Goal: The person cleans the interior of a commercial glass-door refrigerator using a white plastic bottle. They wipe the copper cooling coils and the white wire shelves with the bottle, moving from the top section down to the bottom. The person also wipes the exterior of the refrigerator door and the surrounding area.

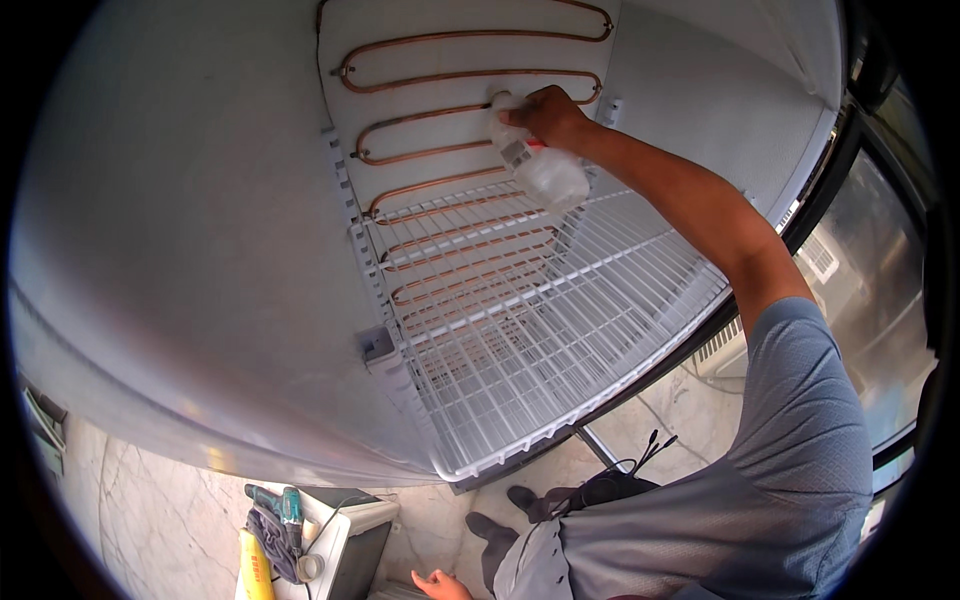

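Fridge [200,250] takes up most of the view, wire shelf [462,472] across it, seemingly propped by the side strips. Copper coil [470,75] loops over the back wall, probably to spread the cold. White box [345,530] works as a stand: drill [291,512] by its far edge, yellow can [256,568] along its left. Bottle [552,180] is tilted above the shelf's back edge, right hand [545,115] wrapped round its neck, likely for control. Left hand [442,585] looks loose, thumb and finger apart, nothing visible in it.
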Tool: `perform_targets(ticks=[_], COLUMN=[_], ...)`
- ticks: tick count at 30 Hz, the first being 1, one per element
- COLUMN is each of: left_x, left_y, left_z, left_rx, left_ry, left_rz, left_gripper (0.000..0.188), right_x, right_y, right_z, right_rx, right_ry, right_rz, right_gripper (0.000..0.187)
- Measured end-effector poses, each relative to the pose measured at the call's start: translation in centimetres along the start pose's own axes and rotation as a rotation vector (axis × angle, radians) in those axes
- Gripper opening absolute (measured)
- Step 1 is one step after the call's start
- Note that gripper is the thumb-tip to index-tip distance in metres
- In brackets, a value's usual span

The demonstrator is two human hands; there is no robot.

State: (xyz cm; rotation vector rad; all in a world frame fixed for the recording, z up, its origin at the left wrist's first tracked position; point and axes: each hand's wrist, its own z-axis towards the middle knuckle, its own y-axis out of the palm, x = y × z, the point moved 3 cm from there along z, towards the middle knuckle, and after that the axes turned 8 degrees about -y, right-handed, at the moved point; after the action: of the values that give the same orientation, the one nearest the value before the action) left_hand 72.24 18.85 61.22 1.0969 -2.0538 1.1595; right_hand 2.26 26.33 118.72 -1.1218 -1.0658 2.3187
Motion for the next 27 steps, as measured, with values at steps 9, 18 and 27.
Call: perform_targets(ticks=[9,18,27], left_x=[0.8,3.5,3.8], left_y=[-0.4,-0.8,-0.7], left_z=[-1.3,-2.5,-2.7], left_rx=[0.026,-0.015,0.001], left_ry=[0.005,-0.058,-0.055], left_rz=[0.004,0.050,0.051], left_gripper=[0.063,0.062,0.062], right_x=[-0.8,0.3,0.7], right_y=[0.8,1.4,1.4], right_z=[-0.6,-0.3,0.2], right_rx=[-0.066,-0.096,-0.152], right_ry=[-0.046,-0.077,-0.075], right_rz=[0.046,-0.002,-0.148], right_gripper=[0.049,0.048,0.055])
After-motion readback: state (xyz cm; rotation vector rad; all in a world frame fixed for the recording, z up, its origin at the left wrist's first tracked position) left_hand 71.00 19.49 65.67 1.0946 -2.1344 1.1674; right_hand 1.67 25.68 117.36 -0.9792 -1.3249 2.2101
